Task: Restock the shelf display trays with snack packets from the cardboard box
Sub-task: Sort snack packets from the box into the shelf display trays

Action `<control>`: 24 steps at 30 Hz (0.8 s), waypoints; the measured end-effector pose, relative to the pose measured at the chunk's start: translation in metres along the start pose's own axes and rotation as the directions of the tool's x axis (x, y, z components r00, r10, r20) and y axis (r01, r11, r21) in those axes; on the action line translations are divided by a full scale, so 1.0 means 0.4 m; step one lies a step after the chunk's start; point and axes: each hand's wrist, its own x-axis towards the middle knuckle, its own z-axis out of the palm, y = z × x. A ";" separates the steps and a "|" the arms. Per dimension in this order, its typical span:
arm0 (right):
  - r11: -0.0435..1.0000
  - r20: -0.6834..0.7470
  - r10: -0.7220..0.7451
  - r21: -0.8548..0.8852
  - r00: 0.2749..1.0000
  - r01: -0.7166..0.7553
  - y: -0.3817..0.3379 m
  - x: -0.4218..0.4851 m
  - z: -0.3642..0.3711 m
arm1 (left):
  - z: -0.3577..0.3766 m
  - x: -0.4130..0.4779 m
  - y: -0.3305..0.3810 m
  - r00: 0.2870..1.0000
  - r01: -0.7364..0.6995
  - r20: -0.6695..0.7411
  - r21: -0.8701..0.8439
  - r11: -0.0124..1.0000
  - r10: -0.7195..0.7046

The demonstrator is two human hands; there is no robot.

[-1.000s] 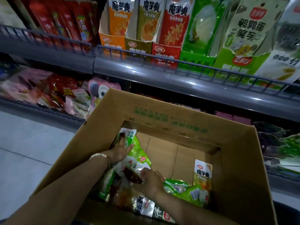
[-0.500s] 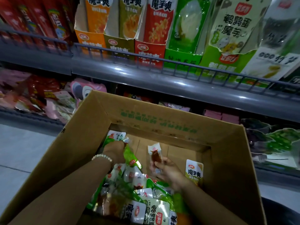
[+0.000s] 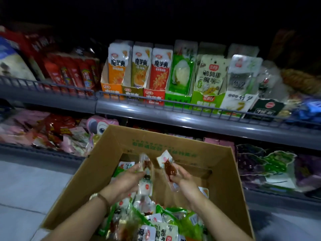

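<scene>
An open cardboard box stands before the shelf, its near half heaped with green and white snack packets. Both hands are raised above the box. My left hand grips a clear packet with a brown snack, held upright. My right hand pinches a second brown-snack packet, tilted left. On the upper shelf stands a row of display trays: orange, olive, red, green and white.
A grey wire rail runs along the upper shelf's front edge. Red packets fill the shelf's left part. The lower shelf holds pink and red bags at left and dark bags at right. Grey floor lies left of the box.
Both hands have come up out of the box's heap, each now with a brown-snack packet. The view has tilted up, showing more of the upper shelf.
</scene>
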 end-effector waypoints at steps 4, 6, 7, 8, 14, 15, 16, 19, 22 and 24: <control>0.942 0.074 -0.267 -0.191 0.961 0.277 -0.050 -0.073 0.046 | 0.084 -0.087 0.056 0.988 -0.120 0.052 -0.337 0.934 0.146; 0.879 0.098 -0.348 -0.311 0.932 0.361 -0.059 -0.101 0.063 | 0.103 -0.095 0.076 0.980 -0.167 0.019 -0.461 0.871 0.198; 0.832 0.090 -0.390 -0.392 0.916 0.393 -0.062 -0.111 0.065 | 0.111 -0.099 0.087 0.977 -0.177 0.011 -0.505 0.845 0.212; 0.788 0.074 -0.426 -0.458 0.901 0.411 -0.064 -0.118 0.065 | 0.118 -0.104 0.095 0.973 -0.186 0.022 -0.518 0.835 0.230; 0.613 0.164 -0.483 -0.638 0.860 0.466 -0.092 -0.168 0.051 | 0.176 -0.169 0.135 0.924 -0.378 -0.063 -0.287 0.880 0.376; 0.608 0.195 -0.448 -0.649 0.873 0.457 -0.096 -0.172 0.046 | 0.175 -0.172 0.139 0.911 -0.411 -0.106 -0.285 0.866 0.398; 0.633 0.210 -0.416 -0.632 0.885 0.447 -0.104 -0.178 0.041 | 0.170 -0.176 0.144 0.903 -0.430 -0.132 -0.279 0.859 0.409; 0.771 0.152 -0.446 -0.435 0.882 0.466 -0.135 -0.178 0.024 | 0.143 -0.200 0.161 0.903 -0.430 -0.128 -0.246 0.869 0.411; 0.860 0.123 -0.432 -0.242 0.894 0.449 -0.161 -0.181 0.019 | 0.129 -0.214 0.170 0.928 -0.373 -0.054 -0.188 0.909 0.370; 0.898 0.115 -0.400 -0.148 0.909 0.413 -0.166 -0.182 0.021 | 0.125 -0.221 0.182 0.943 -0.334 -0.044 -0.154 0.930 0.331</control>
